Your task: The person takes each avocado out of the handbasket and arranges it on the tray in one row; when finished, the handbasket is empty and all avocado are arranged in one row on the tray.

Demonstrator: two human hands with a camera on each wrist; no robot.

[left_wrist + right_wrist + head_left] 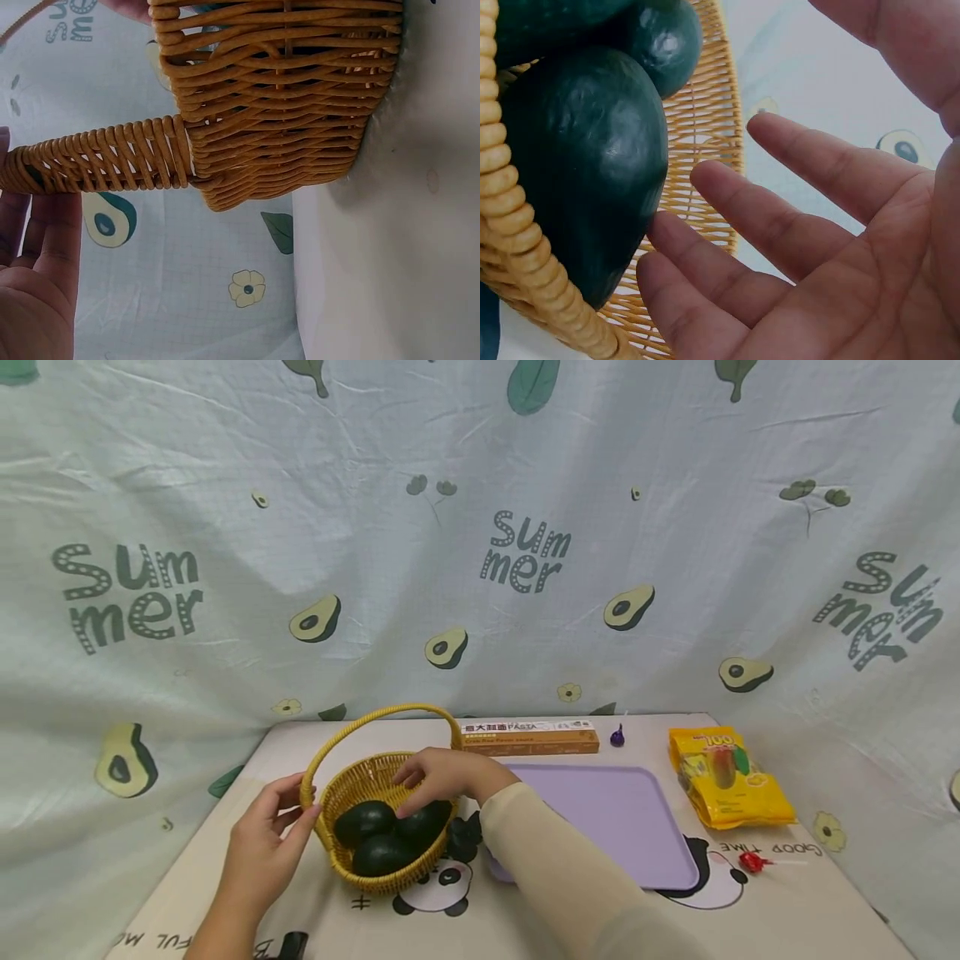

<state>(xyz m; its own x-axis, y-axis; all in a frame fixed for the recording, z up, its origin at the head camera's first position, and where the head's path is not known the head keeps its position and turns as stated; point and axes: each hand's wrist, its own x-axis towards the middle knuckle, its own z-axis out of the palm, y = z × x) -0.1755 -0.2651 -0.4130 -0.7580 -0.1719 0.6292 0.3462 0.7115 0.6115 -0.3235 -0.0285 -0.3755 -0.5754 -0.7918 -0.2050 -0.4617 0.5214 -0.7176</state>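
A yellow wicker basket [386, 883] stands on the table, holding several dark green avocados [381, 857]. My left hand [255, 847] grips the left side of its tall arched handle [375, 715], thumb on the near side. The left wrist view shows that woven handle [105, 159] lying across the fingers. Over the basket's right side reaches my right hand [453, 774], its fingers pointing down toward the fruit. In the right wrist view its fingers are spread and loosely bent, with nothing held, and the fingertips [660, 225] are right beside a large avocado [592, 157].
A lilac tray [600, 818] lies right of the basket, partly behind my right sleeve. A pasta box [528, 739] and a small purple-wrapped lollipop [617, 737] are at the back. On the right are a yellow candy bag [727, 781] and a red lollipop [752, 862].
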